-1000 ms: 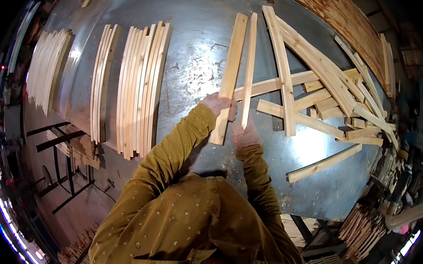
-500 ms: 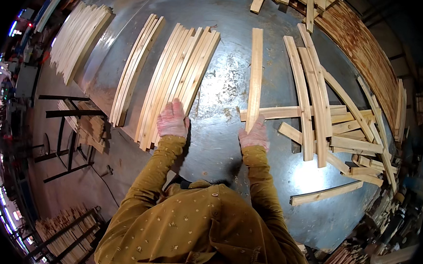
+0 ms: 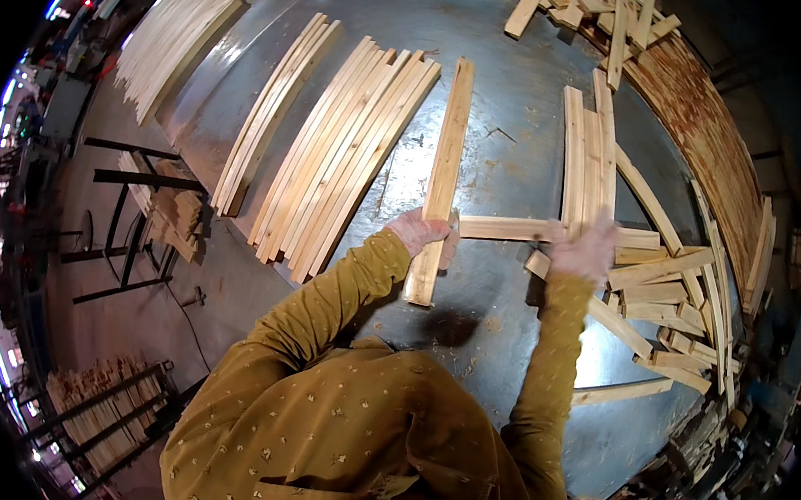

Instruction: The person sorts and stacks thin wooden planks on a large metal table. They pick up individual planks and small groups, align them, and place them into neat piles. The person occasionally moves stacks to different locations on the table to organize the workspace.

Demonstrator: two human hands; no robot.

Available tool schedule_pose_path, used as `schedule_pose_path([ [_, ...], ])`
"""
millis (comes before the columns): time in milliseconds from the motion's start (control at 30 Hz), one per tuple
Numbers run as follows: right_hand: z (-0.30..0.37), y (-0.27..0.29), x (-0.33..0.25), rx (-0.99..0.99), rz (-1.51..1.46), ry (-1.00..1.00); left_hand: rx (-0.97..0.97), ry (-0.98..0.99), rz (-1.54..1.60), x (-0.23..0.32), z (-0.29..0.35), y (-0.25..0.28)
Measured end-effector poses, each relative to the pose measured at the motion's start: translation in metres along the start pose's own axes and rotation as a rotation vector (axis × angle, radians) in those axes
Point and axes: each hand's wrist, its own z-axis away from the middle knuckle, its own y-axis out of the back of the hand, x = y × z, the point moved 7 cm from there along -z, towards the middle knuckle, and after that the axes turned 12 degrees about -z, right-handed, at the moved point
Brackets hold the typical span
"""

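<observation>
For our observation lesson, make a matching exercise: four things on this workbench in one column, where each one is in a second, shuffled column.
1. left hand
2. right hand
3. neat row of slats
4. loose pile of slats

a. on the upright bundle of strips
b. right part of the metal table
c. on a single slat
d. left of the single slat

Pairs: 1-c, 2-a, 3-d, 4-b

Overhead glare, dark fisheye rim, blurred right hand [image 3: 586, 252]

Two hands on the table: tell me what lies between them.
In the head view, a wooden slat lies crosswise on the metal table, spanning from the left hand, which grips a long upright slat, toward the right hand.
</observation>
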Motion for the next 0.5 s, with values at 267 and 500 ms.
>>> schedule_pose_path([
  [267, -0.031, -0.039, 0.058, -0.483, 0.208, -0.467, 0.761, 0.076, -1.182, 0.134, 0.094, 0.109],
  [500, 0.014, -0.048, 0.039, -0.425, 0.253, -0.440, 1.115, 0.207, -1.965, 0.206, 0.130, 0.252],
])
